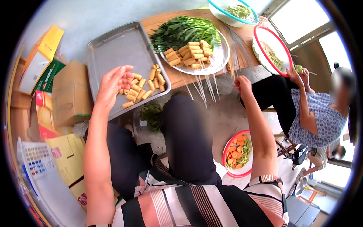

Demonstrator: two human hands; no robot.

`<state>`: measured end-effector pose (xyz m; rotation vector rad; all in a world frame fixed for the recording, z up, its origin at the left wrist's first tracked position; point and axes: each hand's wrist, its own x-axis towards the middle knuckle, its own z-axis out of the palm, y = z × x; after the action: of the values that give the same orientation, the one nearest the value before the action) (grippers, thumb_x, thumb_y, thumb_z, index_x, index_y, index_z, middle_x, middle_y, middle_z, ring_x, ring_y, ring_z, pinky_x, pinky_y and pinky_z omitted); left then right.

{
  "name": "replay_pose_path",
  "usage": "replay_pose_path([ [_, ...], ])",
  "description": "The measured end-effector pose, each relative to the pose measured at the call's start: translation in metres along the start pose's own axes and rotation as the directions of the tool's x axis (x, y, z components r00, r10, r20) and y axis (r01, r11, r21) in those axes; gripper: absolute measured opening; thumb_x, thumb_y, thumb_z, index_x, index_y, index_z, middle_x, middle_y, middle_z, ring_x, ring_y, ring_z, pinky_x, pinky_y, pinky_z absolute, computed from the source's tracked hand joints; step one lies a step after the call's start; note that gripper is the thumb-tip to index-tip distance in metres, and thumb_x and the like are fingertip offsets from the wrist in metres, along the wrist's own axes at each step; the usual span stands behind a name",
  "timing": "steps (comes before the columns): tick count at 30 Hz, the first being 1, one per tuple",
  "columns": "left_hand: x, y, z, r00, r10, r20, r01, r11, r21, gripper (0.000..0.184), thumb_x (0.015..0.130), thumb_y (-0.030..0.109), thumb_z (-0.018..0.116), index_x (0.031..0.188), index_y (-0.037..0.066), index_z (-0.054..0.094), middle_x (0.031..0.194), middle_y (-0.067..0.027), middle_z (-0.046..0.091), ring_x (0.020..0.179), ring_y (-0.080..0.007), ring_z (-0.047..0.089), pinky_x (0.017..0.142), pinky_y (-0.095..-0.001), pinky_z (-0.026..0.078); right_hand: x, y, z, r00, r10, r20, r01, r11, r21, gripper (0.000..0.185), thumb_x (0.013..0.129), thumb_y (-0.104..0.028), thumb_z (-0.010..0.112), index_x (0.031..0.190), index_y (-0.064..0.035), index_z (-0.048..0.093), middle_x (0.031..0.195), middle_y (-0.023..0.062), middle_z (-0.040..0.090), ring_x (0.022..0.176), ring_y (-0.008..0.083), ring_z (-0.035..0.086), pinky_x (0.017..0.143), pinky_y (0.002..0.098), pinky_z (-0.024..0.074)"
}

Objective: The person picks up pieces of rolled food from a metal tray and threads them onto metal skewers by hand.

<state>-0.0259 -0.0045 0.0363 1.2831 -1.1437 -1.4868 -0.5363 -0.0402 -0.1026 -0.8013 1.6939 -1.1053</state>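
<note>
Head view shows light, probably soft rolls point(136, 87) at 11 o'clock in the tray point(113, 49), best pinched gently mid-length, below the loosely open left hand point(112, 84); the right hand point(244, 84), 1 o'clock near the bench point(150, 24), curls, contents unclear.

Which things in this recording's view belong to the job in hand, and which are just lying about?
Apparently in the job:
grey tray under the left hand
short tan rolls in it
plate holding more rolls and leafy greens
thin sticks jutting off the plate

Apparently just lying about:
brown cardboard box
yellow-and-white box
white plastic basket
</note>
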Motion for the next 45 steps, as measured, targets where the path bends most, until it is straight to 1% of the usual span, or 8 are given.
replay_pose_path([
  [3,-0.001,0.000,-0.006,1.000,0.004,-0.008,-0.005,0.996,-0.092,0.038,0.094,0.033,0.051,0.114,0.001,0.057,0.091,-0.0039,0.062,0.076,-0.0099,0.059,0.069,-0.0235,0.048,-0.045,-0.009,-0.004,0.945,0.109,0.310,-0.270,0.795,0.543,0.013,0.086,-0.019,0.054,0.079,-0.0074,0.057,0.072,0.0042,0.056,0.064,0.0151,0.056,0.052,0.0246,0.0405],
  [7,0.002,-0.005,-0.016,0.999,0.047,0.005,-0.044,0.976,-0.213,0.038,0.093,0.035,0.053,0.113,0.002,0.057,0.095,-0.0050,0.062,0.078,-0.0105,0.060,0.070,-0.0245,0.049,-0.164,-0.079,0.038,0.917,-0.042,0.396,-0.232,0.751,0.618,0.017,0.088,-0.016,0.050,0.077,-0.0042,0.053,0.069,0.0060,0.052,0.062,0.0161,0.049,0.054,0.0256,0.0394],
  [24,-0.024,-0.006,-0.071,0.975,0.110,-0.192,-0.213,0.701,-0.680,0.021,0.092,0.022,0.055,0.099,0.003,0.061,0.070,-0.0019,0.056,0.048,-0.0046,0.038,0.045,-0.0208,0.032,-0.329,-0.095,0.200,0.475,-0.011,0.880,0.084,0.996,-0.033,0.025,0.093,-0.025,0.049,0.089,-0.0034,0.060,0.070,0.0018,0.057,0.062,0.0059,0.050,0.055,0.0205,0.0377],
  [31,-0.032,-0.003,-0.061,0.987,0.159,0.032,-0.105,0.772,-0.627,0.022,0.092,0.024,0.056,0.101,0.005,0.060,0.074,-0.0010,0.058,0.053,-0.0066,0.045,0.047,-0.0210,0.034,-0.295,-0.138,0.251,0.602,-0.254,0.757,0.405,0.914,-0.015,0.031,0.091,-0.023,0.053,0.109,0.0027,0.055,0.082,0.0044,0.062,0.055,0.0054,0.047,0.049,0.0216,0.0378],
  [39,-0.011,-0.028,-0.035,0.999,0.040,0.029,-0.031,0.968,-0.248,0.024,0.093,0.026,0.052,0.098,0.004,0.061,0.077,-0.0014,0.060,0.065,-0.0087,0.058,0.058,-0.0223,0.048,-0.241,-0.109,0.284,0.629,-0.154,0.762,-0.020,0.977,0.214,0.013,0.090,-0.016,0.055,0.089,-0.0035,0.059,0.063,0.0027,0.056,0.046,0.0062,0.041,0.044,0.0185,0.0305],
  [40,-0.003,-0.040,-0.035,0.999,0.003,0.041,-0.010,0.986,0.164,0.020,0.090,0.023,0.054,0.092,0.004,0.062,0.074,-0.0036,0.061,0.066,-0.0097,0.059,0.058,-0.0236,0.048,-0.238,-0.109,0.281,0.655,-0.162,0.738,-0.049,0.966,0.255,0.013,0.089,-0.016,0.055,0.090,-0.0035,0.059,0.063,0.0029,0.056,0.046,0.0065,0.041,0.044,0.0188,0.0305],
  [42,0.004,-0.064,-0.035,0.994,0.079,0.072,-0.103,0.514,0.851,0.010,0.076,0.015,0.060,0.074,0.007,0.064,0.071,-0.0108,0.064,0.073,-0.0173,0.063,0.061,-0.0310,0.049,-0.235,-0.112,0.275,0.682,-0.165,0.713,-0.080,0.952,0.296,0.012,0.089,-0.015,0.054,0.090,-0.0035,0.058,0.064,0.0032,0.057,0.046,0.0068,0.040,0.044,0.0191,0.0306],
  [45,0.001,-0.093,-0.040,0.997,-0.070,-0.011,0.023,0.167,0.986,0.007,0.069,0.013,0.063,0.072,0.008,0.065,0.079,-0.0122,0.065,0.079,-0.0242,0.064,0.066,-0.0366,0.048,-0.233,-0.109,0.271,0.689,-0.138,0.711,-0.131,0.942,0.310,0.011,0.089,-0.014,0.054,0.090,-0.0038,0.057,0.064,0.0032,0.057,0.045,0.0069,0.039,0.044,0.0196,0.0301],
])
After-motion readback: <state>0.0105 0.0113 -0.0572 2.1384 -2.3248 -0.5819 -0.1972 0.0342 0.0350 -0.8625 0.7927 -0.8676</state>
